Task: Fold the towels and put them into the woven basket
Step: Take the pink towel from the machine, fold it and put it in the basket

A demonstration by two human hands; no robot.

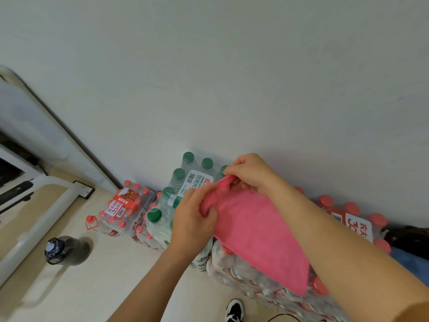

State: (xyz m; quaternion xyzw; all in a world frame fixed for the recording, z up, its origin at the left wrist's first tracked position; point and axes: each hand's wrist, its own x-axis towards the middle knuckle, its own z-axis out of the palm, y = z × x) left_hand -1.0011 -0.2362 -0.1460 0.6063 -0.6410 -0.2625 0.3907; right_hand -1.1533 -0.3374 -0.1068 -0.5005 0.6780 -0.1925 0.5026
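We are pinching the upper edge of the pink towel (255, 228), our left hand (193, 219) at seven o'clock from our right hand (251, 173), likely to pull it taut for folding.

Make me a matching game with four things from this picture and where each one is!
Things:
1. pink cloth towel
2. dark round plastic water bottle
3. black-and-white shoe
4. shrink-wrapped pack of green-capped clear bottles

Places:
A. at the bottom edge of the view
B. by itself on the pale floor, far left
C. against the white wall, just beyond the hands
D. pinched by the left hand and the right hand

Pairs: 1-D, 2-B, 3-A, 4-C
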